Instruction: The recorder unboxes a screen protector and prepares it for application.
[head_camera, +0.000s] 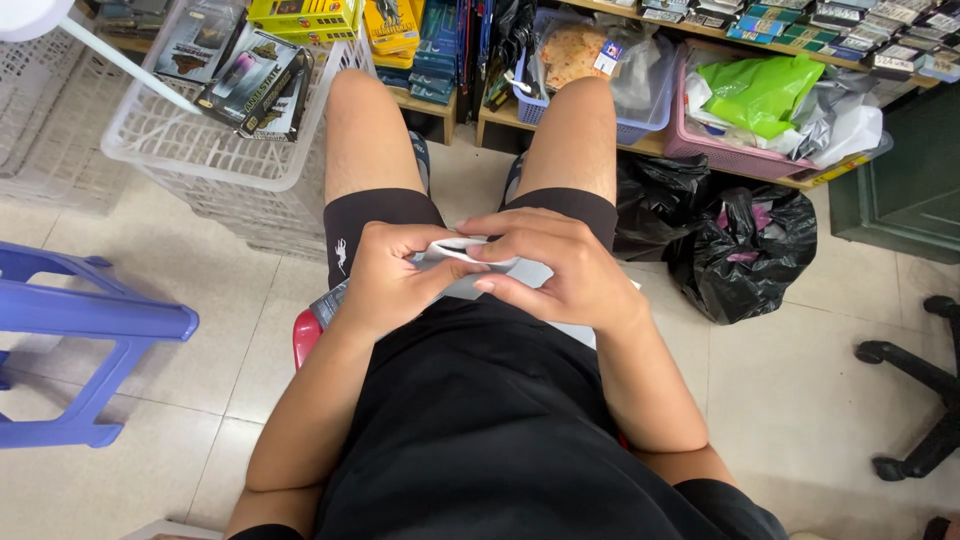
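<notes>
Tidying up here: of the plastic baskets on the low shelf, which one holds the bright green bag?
The pink basket at the right; the blue basket beside it holds a clear-wrapped packet instead.

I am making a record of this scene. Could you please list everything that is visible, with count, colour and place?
packet: one, white and grey, on the lap, held by both hands
baskets: two, white, upper left
stool: one, blue, left
seat: one, red, under the person
bags: two, black, on the floor at right
shelf: one, wooden, top, full of goods
chair base: one, black, right edge
left hand: one, holding the packet
right hand: one, holding the packet
</notes>
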